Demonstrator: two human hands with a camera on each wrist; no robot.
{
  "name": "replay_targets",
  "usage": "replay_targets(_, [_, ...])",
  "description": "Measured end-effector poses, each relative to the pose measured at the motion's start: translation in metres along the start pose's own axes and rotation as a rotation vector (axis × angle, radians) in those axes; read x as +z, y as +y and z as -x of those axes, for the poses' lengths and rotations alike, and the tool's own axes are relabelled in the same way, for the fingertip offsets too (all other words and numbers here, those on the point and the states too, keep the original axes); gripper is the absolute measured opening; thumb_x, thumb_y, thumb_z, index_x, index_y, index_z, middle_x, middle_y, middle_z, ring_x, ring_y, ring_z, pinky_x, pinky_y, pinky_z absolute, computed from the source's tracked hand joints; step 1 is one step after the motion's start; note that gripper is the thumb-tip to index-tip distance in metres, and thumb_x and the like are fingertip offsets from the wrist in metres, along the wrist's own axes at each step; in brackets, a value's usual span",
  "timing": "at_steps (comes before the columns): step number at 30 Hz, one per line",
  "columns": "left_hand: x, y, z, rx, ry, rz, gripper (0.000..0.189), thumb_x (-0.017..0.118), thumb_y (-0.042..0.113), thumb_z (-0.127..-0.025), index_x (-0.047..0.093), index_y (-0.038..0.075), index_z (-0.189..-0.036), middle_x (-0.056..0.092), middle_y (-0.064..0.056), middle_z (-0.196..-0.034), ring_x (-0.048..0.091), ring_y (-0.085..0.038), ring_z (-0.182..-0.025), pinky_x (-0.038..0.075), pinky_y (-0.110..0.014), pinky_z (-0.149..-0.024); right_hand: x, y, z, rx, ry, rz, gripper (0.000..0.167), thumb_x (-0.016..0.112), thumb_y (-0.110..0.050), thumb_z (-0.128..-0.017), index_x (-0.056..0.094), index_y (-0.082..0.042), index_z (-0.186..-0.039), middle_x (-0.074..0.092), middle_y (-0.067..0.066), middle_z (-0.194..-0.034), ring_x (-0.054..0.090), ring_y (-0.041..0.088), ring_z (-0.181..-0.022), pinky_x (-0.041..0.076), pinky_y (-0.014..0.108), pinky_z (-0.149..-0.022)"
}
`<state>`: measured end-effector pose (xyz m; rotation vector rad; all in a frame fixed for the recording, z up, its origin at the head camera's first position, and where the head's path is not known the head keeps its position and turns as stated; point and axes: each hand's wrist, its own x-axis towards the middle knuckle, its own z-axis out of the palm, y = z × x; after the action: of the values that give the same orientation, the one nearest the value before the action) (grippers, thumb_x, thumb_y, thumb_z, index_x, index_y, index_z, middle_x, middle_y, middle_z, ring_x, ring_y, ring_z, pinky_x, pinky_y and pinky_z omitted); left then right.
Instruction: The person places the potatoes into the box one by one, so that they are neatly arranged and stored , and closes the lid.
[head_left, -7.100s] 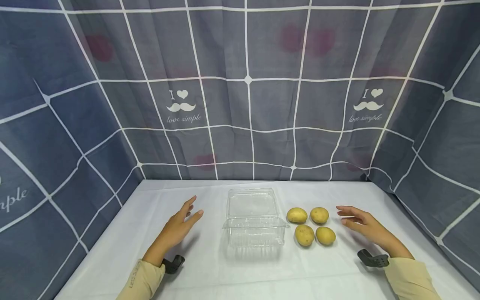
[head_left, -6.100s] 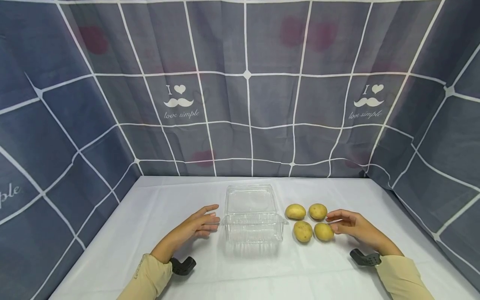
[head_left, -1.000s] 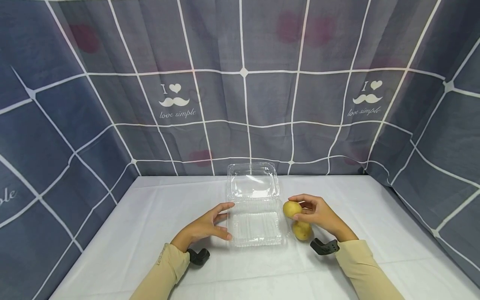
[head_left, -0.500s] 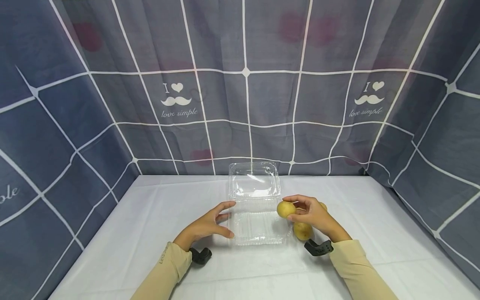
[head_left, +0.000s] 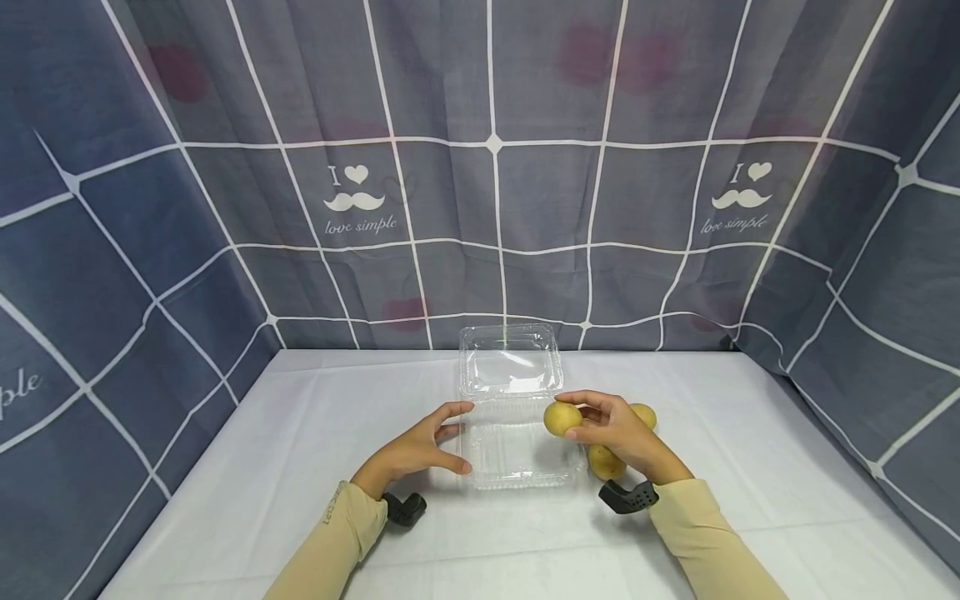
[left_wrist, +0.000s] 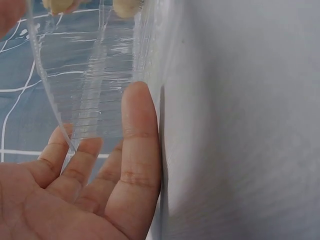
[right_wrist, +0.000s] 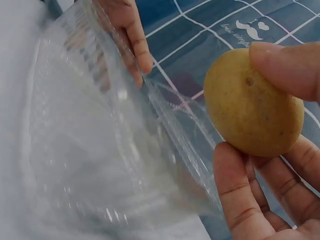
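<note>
My right hand [head_left: 621,431] pinches a yellow potato [head_left: 562,418] between thumb and fingers, over the right side of a clear plastic clamshell box [head_left: 517,450]. In the right wrist view, the thumb presses the potato's top and the fingertips support it from below. The box's lid [head_left: 510,362] stands raised at the back. My left hand [head_left: 420,446] rests at the box's left side with thumb and fingers spread apart. In the left wrist view, its thumb [left_wrist: 140,145] lies along the clear wall and its fingers reach the rim.
A potato [head_left: 606,462] lies right of the box, partly covered by my right hand. Another potato [head_left: 644,414] shows behind that hand. A white cloth [head_left: 360,550] covers the table, and a grey gridded curtain [head_left: 435,283] hangs around it.
Earlier both hands were off the box and the potatoes lay on the cloth. Over the last second my right hand has carried one potato left over the box; my left hand has barely moved.
</note>
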<state>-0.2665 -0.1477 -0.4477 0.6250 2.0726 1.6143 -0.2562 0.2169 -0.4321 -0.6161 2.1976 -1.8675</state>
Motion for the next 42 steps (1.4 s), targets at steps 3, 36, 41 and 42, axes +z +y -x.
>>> replay_targets(3, [0.000, 0.001, 0.000, -0.009, 0.008, -0.008, 0.103, 0.091, 0.001, -0.083, 0.029, -0.002, -0.166, 0.025, -0.023, -0.174, 0.029, -0.050, -0.159, 0.029, -0.069, -0.126, 0.005, -0.003, -0.002, 0.011, -0.007, -0.020, 0.061, 0.078, -0.003, -0.094, 0.053, 0.016, -0.147, 0.073, 0.006, -0.132, 0.071, 0.012, -0.110, 0.059, 0.024, -0.093])
replay_targets(36, [-0.003, 0.001, 0.000, 0.003, -0.027, -0.048, 0.102, 0.089, 0.010, -0.087, 0.026, -0.001, -0.166, 0.023, -0.022, -0.176, 0.023, -0.051, -0.160, 0.030, -0.066, -0.127, 0.046, -0.004, -0.033, 0.048, -0.039, -0.121, 0.063, 0.080, 0.002, -0.089, 0.057, 0.012, -0.146, 0.070, 0.005, -0.130, 0.067, 0.019, -0.110, 0.059, 0.026, -0.095])
replay_targets(41, [-0.002, 0.000, -0.001, 0.020, -0.042, -0.034, 0.101, 0.088, 0.010, -0.087, 0.026, -0.002, -0.165, 0.023, -0.023, -0.175, 0.023, -0.051, -0.160, 0.029, -0.065, -0.127, 0.051, -0.002, -0.035, 0.042, -0.062, -0.113, 0.063, 0.080, 0.001, -0.088, 0.057, 0.013, -0.146, 0.070, 0.009, -0.134, 0.068, 0.019, -0.110, 0.058, 0.026, -0.096])
replay_targets(42, [-0.002, -0.001, -0.001, 0.020, -0.043, -0.028, 0.100, 0.088, 0.009, -0.087, 0.026, -0.003, -0.165, 0.023, -0.023, -0.175, 0.023, -0.051, -0.160, 0.029, -0.065, -0.128, 0.051, -0.001, -0.035, 0.042, -0.066, -0.112, 0.063, 0.080, 0.001, -0.088, 0.056, 0.013, -0.146, 0.070, 0.010, -0.135, 0.068, 0.019, -0.110, 0.059, 0.026, -0.096])
